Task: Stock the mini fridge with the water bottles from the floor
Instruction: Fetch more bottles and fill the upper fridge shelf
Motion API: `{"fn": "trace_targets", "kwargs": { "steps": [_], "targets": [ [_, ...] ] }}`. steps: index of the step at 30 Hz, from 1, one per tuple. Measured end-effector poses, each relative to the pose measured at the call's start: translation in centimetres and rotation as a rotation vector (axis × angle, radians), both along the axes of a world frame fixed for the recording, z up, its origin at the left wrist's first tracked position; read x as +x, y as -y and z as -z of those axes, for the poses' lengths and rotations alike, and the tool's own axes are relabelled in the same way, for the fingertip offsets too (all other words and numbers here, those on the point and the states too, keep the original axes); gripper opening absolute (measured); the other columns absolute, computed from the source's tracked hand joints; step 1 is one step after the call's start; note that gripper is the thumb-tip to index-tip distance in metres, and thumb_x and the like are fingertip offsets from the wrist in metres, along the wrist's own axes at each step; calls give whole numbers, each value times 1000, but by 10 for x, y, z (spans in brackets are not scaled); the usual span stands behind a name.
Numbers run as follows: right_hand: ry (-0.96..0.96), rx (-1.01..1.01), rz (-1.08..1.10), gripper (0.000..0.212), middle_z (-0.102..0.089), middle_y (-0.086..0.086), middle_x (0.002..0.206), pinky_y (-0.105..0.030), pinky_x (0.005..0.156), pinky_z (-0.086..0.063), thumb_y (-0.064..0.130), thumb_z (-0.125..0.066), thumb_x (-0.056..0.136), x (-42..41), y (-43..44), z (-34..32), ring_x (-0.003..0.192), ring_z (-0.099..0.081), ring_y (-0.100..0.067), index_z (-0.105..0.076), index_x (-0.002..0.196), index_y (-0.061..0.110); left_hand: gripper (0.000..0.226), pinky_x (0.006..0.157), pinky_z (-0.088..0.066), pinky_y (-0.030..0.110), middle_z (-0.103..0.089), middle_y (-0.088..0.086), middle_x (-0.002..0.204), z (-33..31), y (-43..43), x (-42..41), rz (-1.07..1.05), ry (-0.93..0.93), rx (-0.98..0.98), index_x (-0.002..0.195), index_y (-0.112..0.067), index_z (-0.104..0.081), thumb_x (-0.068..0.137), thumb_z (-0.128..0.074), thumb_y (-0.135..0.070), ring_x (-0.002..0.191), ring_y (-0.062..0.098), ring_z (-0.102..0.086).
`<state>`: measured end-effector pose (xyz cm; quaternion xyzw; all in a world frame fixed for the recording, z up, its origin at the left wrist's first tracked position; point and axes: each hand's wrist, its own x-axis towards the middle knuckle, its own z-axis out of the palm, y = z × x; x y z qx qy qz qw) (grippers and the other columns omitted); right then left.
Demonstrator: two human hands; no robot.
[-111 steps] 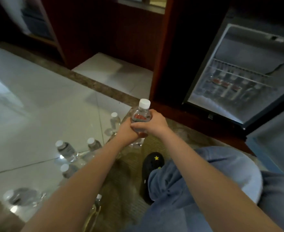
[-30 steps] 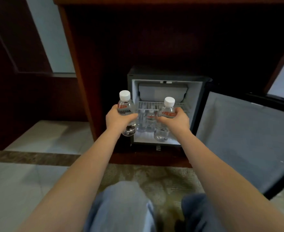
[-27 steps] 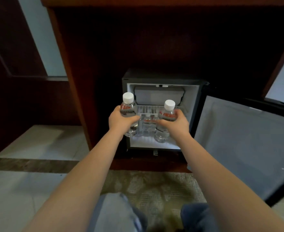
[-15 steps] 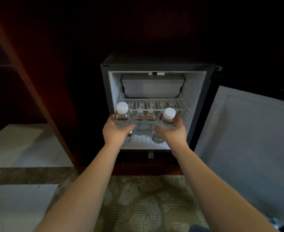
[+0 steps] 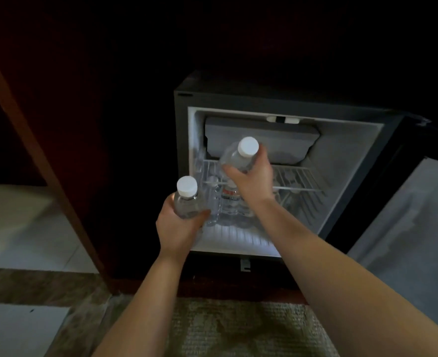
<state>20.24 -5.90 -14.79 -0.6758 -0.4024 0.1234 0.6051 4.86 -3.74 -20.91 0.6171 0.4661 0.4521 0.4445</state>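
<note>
Water bottles: I see two in hand, one per grip. The left grip (image 5: pixel 178 229) is wrapped round the lower body of the left bottle (image 5: pixel 187 202). That bottle is upright, white cap up, at the front left corner of the mini fridge (image 5: pixel 354 161) opening, level with the lower compartment. The right grip (image 5: pixel 251 181) is clenched round the right bottle (image 5: pixel 238 157). It sits higher, at the left end of the wire shelf (image 5: pixel 297 179), tilted with its cap up and to the right. The hand hides its base, so I can't tell if it touches the shelf.

More stored bottles (image 5: pixel 229 202) stand upright on the fridge floor under the shelf, toward the back left. Red labels show on at least one. I can't get an exact count because the right wrist covers part of them.

The freezer box (image 5: pixel 285 140) is at the top of the cavity, just behind the right bottle's cap. The fridge door (image 5: pixel 406 228) is swung open to the right. The fridge sits in a dark wood cabinet (image 5: pixel 45 150). There's a patterned rug (image 5: pixel 238 328) in front and pale tile floor (image 5: pixel 19 228) at left. Both forearms are bare.
</note>
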Motion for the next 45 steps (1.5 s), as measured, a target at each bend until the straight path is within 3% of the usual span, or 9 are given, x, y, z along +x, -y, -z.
{"fn": "trace_targets", "kwargs": {
  "steps": [5, 8, 13, 17, 21, 25, 33, 41, 45],
  "targets": [
    [141, -111, -30, 63, -58, 0, 121, -33, 95, -48, 20, -77, 77, 12, -49, -11, 111, -56, -15, -44, 131, 15, 51, 73, -58, 37, -69, 9, 99, 4, -13, -4, -4, -5, -20, 110, -8, -60, 67, -82, -25, 91, 24, -67],
    [167, -152, -57, 51, -60, 0, 117, -29, 88, -48, 22, -75, 79, 22, -75, -17, 105, -58, -16, -50, 123, 17, 52, 63, -45, 14, -63, 1, 103, 9, -18, -6, -40, 30, -21, 116, -11, -55, 71, -80, -10, 92, 15, -61],
    [293, -252, -50, 37, -62, -1, 109, -26, 80, -45, 30, -67, 85, 34, -111, -21, 95, -58, -16, -53, 118, 18, 51, 79, -49, 30, -66, 4, 106, 23, -26, -10, -92, 25, -39, 114, -13, -58, 69, -82, -12, 98, 21, -62],
    [276, -293, -55, 31, -63, -2, 105, -36, 89, -51, 37, -68, 82, 41, -127, -27, 100, -62, -21, -55, 104, 21, 59, 86, -49, 33, -65, 5, 112, 30, -29, -10, -119, 5, -102, 121, -13, -57, 67, -83, -13, 105, 23, -61],
    [108, -243, -126, 55, -58, -2, 118, -28, 95, -44, 29, -76, 78, 39, -126, -4, 108, -55, -15, -48, 122, 12, 59, 85, -48, 33, -65, 3, 110, 34, -30, -11, -110, -11, -111, 119, -15, -57, 66, -83, -13, 103, 22, -61],
    [49, -260, -156, 69, -62, 1, 116, -45, 96, -49, 43, -79, 64, 44, -127, 29, 109, -59, -20, -50, 122, 19, 63, 87, -48, 34, -64, 3, 114, 35, -30, -14, -112, -17, -114, 121, -14, -56, 65, -84, -14, 106, 21, -60],
    [81, -228, -231, 33, -66, -7, 110, -33, 87, -52, 20, -70, 82, 44, -131, 23, 103, -63, -19, -61, 112, 11, 60, 81, -47, 30, -65, 2, 111, 34, -26, -15, -108, 0, -123, 121, -14, -57, 67, -83, -15, 103, 20, -60],
    [61, -359, -219, 91, -61, 3, 114, -46, 92, -49, 66, -67, 44, 51, -134, 32, 106, -60, -19, -46, 122, 23, 56, 71, -44, 20, -65, 0, 106, 31, -14, -15, -59, -45, -73, 118, -13, -59, 67, -83, -13, 98, 17, -61],
    [53, -393, -224, 77, -60, 1, 119, -50, 98, -46, 53, -74, 61, 51, -132, 30, 111, -57, -21, -45, 125, 21, 64, 83, -49, 29, -66, 3, 115, 34, -14, -17, -43, -98, -56, 124, -13, -57, 66, -84, -16, 107, 21, -61]
  ]
}}
